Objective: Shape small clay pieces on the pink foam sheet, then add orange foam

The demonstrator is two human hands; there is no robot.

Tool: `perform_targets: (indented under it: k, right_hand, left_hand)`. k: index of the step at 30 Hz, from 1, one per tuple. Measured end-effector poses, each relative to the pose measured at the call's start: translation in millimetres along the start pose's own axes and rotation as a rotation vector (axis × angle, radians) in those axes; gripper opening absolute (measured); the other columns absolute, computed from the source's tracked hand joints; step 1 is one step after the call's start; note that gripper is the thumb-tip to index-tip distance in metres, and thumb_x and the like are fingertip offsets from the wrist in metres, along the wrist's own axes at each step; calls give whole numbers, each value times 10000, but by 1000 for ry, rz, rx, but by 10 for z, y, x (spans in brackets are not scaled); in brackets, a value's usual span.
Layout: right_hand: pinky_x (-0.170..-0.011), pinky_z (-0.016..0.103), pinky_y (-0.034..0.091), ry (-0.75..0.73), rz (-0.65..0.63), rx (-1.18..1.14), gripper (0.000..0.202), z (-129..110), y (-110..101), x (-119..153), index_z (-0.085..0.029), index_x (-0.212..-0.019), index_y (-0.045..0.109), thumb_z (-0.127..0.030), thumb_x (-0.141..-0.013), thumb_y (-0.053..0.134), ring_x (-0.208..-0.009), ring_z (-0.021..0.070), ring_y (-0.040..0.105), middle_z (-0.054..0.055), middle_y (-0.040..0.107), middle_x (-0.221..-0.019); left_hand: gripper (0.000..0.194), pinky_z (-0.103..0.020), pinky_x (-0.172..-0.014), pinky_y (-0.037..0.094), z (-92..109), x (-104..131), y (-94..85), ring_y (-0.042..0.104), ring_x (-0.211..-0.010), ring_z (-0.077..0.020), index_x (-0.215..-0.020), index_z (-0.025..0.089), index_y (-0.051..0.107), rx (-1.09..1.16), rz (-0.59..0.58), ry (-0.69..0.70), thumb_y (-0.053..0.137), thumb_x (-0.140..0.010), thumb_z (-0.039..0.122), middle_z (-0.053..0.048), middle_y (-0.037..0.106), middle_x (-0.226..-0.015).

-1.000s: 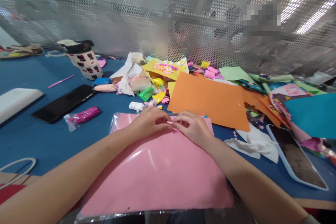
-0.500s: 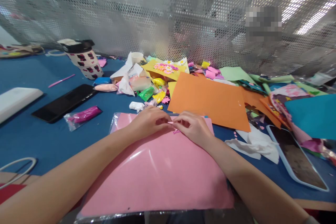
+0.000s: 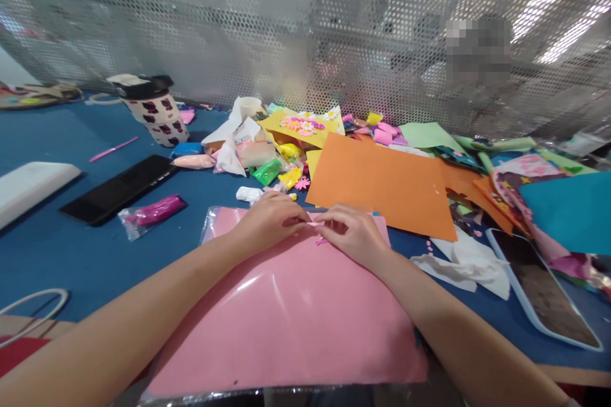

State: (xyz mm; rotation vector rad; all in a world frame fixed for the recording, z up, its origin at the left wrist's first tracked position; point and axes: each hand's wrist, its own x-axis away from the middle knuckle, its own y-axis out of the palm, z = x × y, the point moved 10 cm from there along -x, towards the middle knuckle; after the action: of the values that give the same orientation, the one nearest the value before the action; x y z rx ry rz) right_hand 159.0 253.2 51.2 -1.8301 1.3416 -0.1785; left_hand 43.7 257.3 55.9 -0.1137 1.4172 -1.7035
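Observation:
My left hand point(image 3: 273, 219) and my right hand point(image 3: 354, 233) meet above the far part of a pink sheet point(image 3: 291, 318) in a clear plastic sleeve. Both are closed, thumb against fingers, pinching a tiny pale pink piece point(image 3: 314, 224) between them. It looks like modelling clay, though the fingers cover most of it. Just below my right fingertips, a small darker pink bit point(image 3: 321, 241) rests on the sheet.
Beyond my hands lie bagged clay point(image 3: 266, 172), an orange sheet point(image 3: 382, 187) and paper flowers point(image 3: 305, 124). On the left are a black phone point(image 3: 119, 189), a magenta clay packet point(image 3: 155, 211) and a tumbler point(image 3: 155, 111). Tissue point(image 3: 470, 264) and another phone point(image 3: 544, 289) lie right.
Both hands keep nearly the same place and pinch. The pale pink piece shows slightly differently between the fingertips, and the whole view has shifted a little.

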Motion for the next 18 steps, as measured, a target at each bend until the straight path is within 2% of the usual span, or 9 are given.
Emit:
perform_targets:
  k: [3, 6, 11, 14, 18]
  right_hand:
    - [-618, 243, 432, -13, -12, 3, 169, -11, 14, -3, -243, -1000, 753, -280, -844, 701, -684, 126, 607, 6, 694, -792]
    - [-636, 245, 436, -7, -23, 10, 110, -10, 22, -4, -228, -875, 760, -297, -869, 675, -702, 131, 615, 10, 692, -779]
    - [-601, 237, 427, 1, -19, -6, 146, 6, 21, -1, -238, -975, 750, -296, -853, 692, -673, 123, 600, 6, 694, -798]
    - [-600, 239, 420, 4, -6, 6, 91, 22, 11, -1, -225, -880, 752, -266, -867, 672, -662, 118, 590, 5, 690, -788]
    - [-600, 240, 416, 16, -4, -9, 83, 47, 14, -3, -230, -863, 750, -266, -866, 675, -657, 115, 586, 0, 685, -782]
  left_hand:
    - [342, -304, -770, 365, 1, 1, -18, 619, -742, -150, -839, 244, 751, -6, 17, 4, 541, -945, 491, 9, 741, -768]
    - [367, -304, -782, 365, 14, -4, -11, 627, -756, -147, -850, 259, 758, -16, -6, 17, 519, -948, 518, 13, 748, -777]
    - [368, -304, -778, 355, 61, -11, -36, 624, -732, -136, -866, 266, 754, -58, -12, 51, 493, -965, 507, 22, 751, -772]
    - [362, -313, -797, 351, 68, -12, -42, 622, -735, -139, -846, 270, 749, -93, -9, 49, 506, -955, 515, 32, 754, -769]
    - [321, -318, -803, 345, 80, -6, -49, 611, -716, -138, -827, 276, 749, -115, 11, 62, 547, -937, 501, 46, 749, -747]
